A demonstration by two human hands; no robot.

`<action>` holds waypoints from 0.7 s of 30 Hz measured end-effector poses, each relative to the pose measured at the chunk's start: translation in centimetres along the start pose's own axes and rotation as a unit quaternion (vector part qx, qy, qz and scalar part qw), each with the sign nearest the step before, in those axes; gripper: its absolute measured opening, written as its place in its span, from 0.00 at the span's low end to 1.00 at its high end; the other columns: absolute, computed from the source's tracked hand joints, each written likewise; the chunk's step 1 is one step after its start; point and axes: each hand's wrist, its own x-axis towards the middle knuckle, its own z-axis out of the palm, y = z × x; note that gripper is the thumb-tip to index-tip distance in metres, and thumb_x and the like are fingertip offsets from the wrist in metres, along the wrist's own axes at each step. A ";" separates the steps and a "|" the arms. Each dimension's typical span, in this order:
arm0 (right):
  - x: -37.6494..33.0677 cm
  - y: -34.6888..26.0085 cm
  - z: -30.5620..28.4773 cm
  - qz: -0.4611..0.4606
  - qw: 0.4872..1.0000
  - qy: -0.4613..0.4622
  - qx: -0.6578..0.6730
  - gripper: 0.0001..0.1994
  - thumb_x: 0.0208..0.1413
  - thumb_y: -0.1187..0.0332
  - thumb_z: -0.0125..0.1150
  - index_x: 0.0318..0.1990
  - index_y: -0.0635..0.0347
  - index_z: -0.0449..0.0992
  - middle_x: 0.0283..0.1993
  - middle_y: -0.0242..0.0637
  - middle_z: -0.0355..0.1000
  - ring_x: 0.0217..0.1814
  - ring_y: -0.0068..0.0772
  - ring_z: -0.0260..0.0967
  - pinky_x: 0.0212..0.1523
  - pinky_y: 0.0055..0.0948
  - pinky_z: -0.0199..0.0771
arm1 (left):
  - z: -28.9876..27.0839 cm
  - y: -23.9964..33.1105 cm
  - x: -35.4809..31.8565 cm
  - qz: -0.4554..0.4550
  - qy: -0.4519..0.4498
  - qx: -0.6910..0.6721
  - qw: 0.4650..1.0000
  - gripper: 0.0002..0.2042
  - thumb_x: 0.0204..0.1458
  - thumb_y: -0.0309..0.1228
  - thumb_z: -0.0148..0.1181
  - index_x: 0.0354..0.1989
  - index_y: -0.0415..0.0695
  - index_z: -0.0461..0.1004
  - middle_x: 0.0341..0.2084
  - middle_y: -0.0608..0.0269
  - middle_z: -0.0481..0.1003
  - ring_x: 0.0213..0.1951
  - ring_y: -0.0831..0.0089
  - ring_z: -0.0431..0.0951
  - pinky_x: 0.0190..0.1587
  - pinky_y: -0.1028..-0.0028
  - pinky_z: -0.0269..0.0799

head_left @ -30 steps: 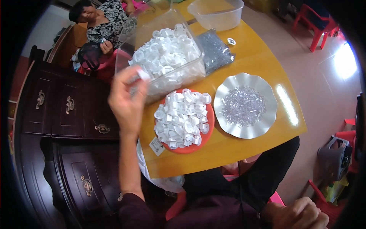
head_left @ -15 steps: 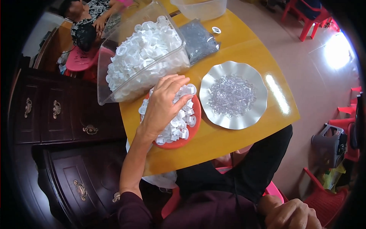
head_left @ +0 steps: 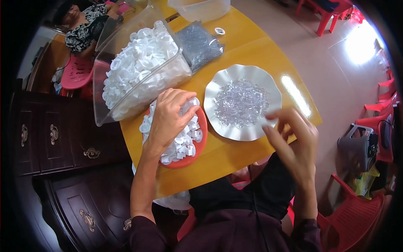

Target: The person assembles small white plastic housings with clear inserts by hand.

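My left hand (head_left: 168, 119) is curled over a red bowl (head_left: 200, 145) heaped with small white plastic parts (head_left: 178, 149). One white plastic part (head_left: 190, 103) sits between its thumb and forefinger. To the right lies a silvery plate with a wavy rim (head_left: 244, 135), its middle covered by many thin clear plastic pieces (head_left: 241, 103). My right hand (head_left: 296, 140), smeared by motion, is over the plate's lower right edge. Its thumb and forefinger are bent with a gap between the tips, and nothing shows in them.
Beyond the red bowl, a clear tub (head_left: 100, 113) full of white parts leans at a slant. A grey plastic bag (head_left: 199, 44), a small round white piece (head_left: 219, 31) and another clear tub (head_left: 201, 9) are further back. Dark drawers (head_left: 67, 138) stand left; another person (head_left: 82, 35) sits far left.
My right hand has come up from low by my lap to the plate's edge, its fingers opening from a curl. My left hand stays at the red bowl. The whole view has shifted slightly.
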 end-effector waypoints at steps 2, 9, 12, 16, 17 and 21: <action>2.0 2.4 0.9 0.009 0.999 -0.006 -0.035 0.08 0.50 0.72 0.66 0.38 0.61 0.77 0.34 0.37 0.74 0.28 0.31 0.71 0.29 0.28 0.71 | 0.1 0.4 -0.1 0.004 0.007 -0.004 1.000 0.13 0.49 0.28 0.67 0.43 0.41 0.78 0.40 0.57 0.78 0.47 0.58 0.75 0.57 0.60 0.64; 6.5 5.3 3.6 0.017 0.991 -0.027 -0.130 0.09 0.56 0.66 0.61 0.40 0.60 0.78 0.44 0.42 0.73 0.41 0.45 0.75 0.43 0.39 0.74 | -1.3 2.7 -1.9 0.039 0.090 0.034 0.995 0.17 0.46 0.23 0.68 0.46 0.41 0.77 0.41 0.56 0.78 0.47 0.56 0.76 0.57 0.60 0.67; 7.3 6.1 4.5 0.028 0.991 -0.042 -0.126 0.08 0.56 0.68 0.62 0.41 0.59 0.78 0.44 0.40 0.73 0.41 0.43 0.73 0.44 0.38 0.74 | -1.7 3.8 -3.2 0.024 0.092 0.006 0.995 0.18 0.45 0.23 0.69 0.46 0.41 0.77 0.42 0.55 0.78 0.47 0.56 0.77 0.55 0.61 0.69; 7.4 6.5 4.6 0.024 0.992 -0.048 -0.115 0.07 0.56 0.69 0.62 0.39 0.60 0.78 0.41 0.38 0.74 0.38 0.37 0.73 0.43 0.35 0.73 | -1.3 5.0 -4.7 0.004 0.093 -0.046 0.995 0.18 0.44 0.21 0.69 0.47 0.41 0.77 0.42 0.54 0.77 0.46 0.58 0.78 0.49 0.63 0.72; 7.5 6.3 4.6 0.023 0.992 -0.050 -0.114 0.07 0.56 0.69 0.62 0.39 0.60 0.78 0.41 0.38 0.74 0.38 0.37 0.73 0.43 0.35 0.73 | -1.3 5.5 -5.1 -0.014 0.097 -0.076 0.992 0.18 0.45 0.21 0.69 0.47 0.41 0.77 0.41 0.55 0.77 0.45 0.59 0.78 0.47 0.65 0.74; 7.3 4.7 3.8 0.107 0.992 -0.062 -0.036 0.05 0.58 0.69 0.60 0.36 0.59 0.77 0.38 0.36 0.76 0.40 0.29 0.75 0.40 0.31 0.75 | -0.5 6.1 -6.0 -0.054 0.109 -0.168 0.978 0.18 0.46 0.18 0.67 0.48 0.40 0.77 0.39 0.57 0.75 0.40 0.65 0.78 0.43 0.71 0.75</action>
